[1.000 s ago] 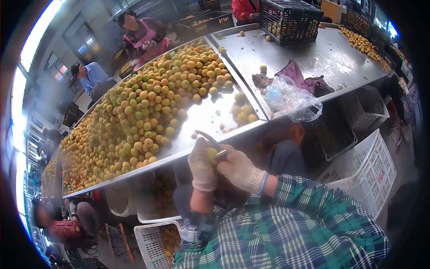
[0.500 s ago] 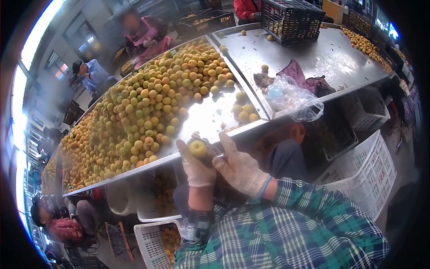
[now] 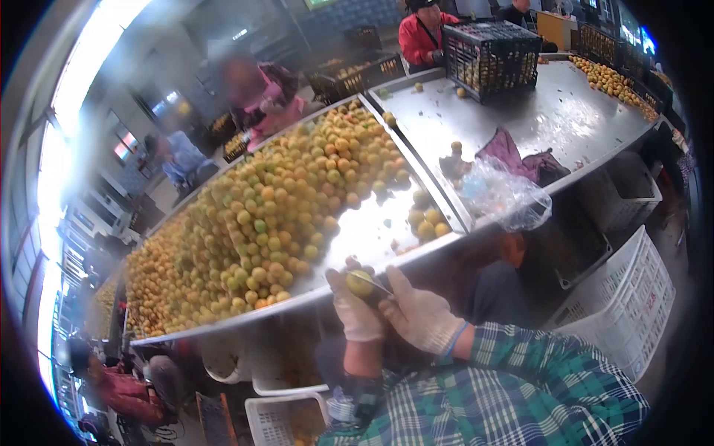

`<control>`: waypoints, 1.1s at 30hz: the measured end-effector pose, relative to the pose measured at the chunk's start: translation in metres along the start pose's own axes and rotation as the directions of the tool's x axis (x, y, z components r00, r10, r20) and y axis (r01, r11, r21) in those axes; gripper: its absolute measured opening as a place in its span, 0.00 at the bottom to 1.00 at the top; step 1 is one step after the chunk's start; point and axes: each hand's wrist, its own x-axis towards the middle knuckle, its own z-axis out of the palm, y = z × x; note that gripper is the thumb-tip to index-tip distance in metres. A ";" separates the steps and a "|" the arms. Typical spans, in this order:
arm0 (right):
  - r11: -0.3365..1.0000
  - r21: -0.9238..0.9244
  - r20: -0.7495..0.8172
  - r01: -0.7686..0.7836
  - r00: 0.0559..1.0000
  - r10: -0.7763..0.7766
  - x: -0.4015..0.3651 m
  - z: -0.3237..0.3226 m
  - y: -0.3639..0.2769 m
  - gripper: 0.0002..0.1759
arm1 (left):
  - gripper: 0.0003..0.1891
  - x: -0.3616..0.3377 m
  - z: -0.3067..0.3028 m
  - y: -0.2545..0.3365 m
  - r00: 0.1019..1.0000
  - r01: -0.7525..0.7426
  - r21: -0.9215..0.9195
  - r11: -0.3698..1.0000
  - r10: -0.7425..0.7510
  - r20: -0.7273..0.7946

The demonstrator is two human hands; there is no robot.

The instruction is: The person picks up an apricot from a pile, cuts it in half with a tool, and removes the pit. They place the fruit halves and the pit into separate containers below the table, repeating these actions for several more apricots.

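Note:
My gloved left hand (image 3: 355, 312) is closed around a yellow-green apricot (image 3: 358, 283), just off the near edge of the metal table. In my gloved right hand (image 3: 428, 320) is a small knife (image 3: 381, 287), its thin blade pointing at the fruit and seemingly touching it. The handle is hidden in my fingers. Beyond my hands a large heap of yellow, orange and green apricots (image 3: 245, 230) spreads over the metal tabletop (image 3: 364, 238). A smaller group of apricots (image 3: 428, 223) lies by the table's divider.
To the right, a clear plastic bag (image 3: 509, 197) and a purple cloth (image 3: 513, 156) lie on the adjoining metal surface. A black crate of fruit (image 3: 492, 63) stands farther back. White crates (image 3: 625, 297) are on the floor at my right and below the table. Several people sit around.
The view has shifted, so the scene sits lower and to the right. The knife blade now shows against the apricot, where before only its tip glinted by my right fingers.

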 end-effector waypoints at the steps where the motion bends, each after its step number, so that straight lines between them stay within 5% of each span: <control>1: 1.000 -0.007 0.015 -0.010 1.000 0.011 0.000 -0.001 -0.001 0.36 | 0.31 0.001 -0.003 -0.002 1.000 0.014 -0.003 1.000 -0.014 0.007; 6: 0.990 -0.096 0.083 -0.102 0.990 0.110 0.001 -0.004 -0.007 0.37 | 0.32 -0.004 0.000 -0.003 0.999 0.005 -0.037 0.999 -0.003 0.054; 9: 0.986 -0.099 0.095 -0.136 0.985 0.145 0.001 -0.007 -0.010 0.38 | 0.32 -0.013 0.007 -0.002 0.990 -0.087 0.093 0.992 0.076 0.115; 15: 0.964 -0.025 0.087 -0.265 0.960 0.267 0.015 -0.018 -0.007 0.36 | 0.27 -0.016 0.016 -0.010 0.990 0.040 -0.092 0.995 -0.027 0.139; 17: 0.967 -0.020 0.103 -0.252 0.962 0.253 0.014 -0.025 -0.005 0.35 | 0.25 -0.014 0.009 -0.010 0.927 -0.330 0.439 0.836 0.199 0.318; 18: 0.973 -0.028 0.125 -0.227 0.965 0.229 0.015 -0.022 0.001 0.35 | 0.26 -0.002 -0.008 -0.015 0.908 -0.388 0.542 0.745 0.208 0.365; 22: 0.980 -0.060 0.203 -0.188 0.959 0.196 0.011 -0.025 -0.010 0.35 | 0.30 -0.010 -0.009 -0.017 0.897 -0.422 0.420 0.803 0.306 0.318; 23: 0.980 -0.075 0.223 -0.185 0.955 0.197 0.010 -0.023 -0.014 0.35 | 0.30 -0.013 -0.007 -0.013 0.899 -0.419 0.425 0.802 0.302 0.317; 25: 0.968 -0.060 0.223 -0.244 0.942 0.251 0.006 -0.016 -0.016 0.34 | 0.32 -0.018 -0.001 -0.007 0.968 -0.158 0.141 0.977 0.124 0.219; 29: 0.984 -0.042 0.111 -0.173 0.978 0.176 0.007 -0.009 -0.005 0.37 | 0.32 -0.017 0.010 -0.007 0.987 0.062 0.050 0.997 -0.069 0.148; 31: 0.991 -0.030 0.053 -0.128 0.990 0.129 0.007 -0.012 -0.003 0.38 | 0.32 -0.008 0.000 -0.011 0.974 0.055 0.062 0.997 -0.068 0.218; 33: 0.972 -0.135 0.129 -0.191 0.970 0.208 0.010 -0.022 -0.004 0.38 | 0.32 -0.006 -0.001 -0.011 0.944 -0.194 0.389 0.901 0.064 0.323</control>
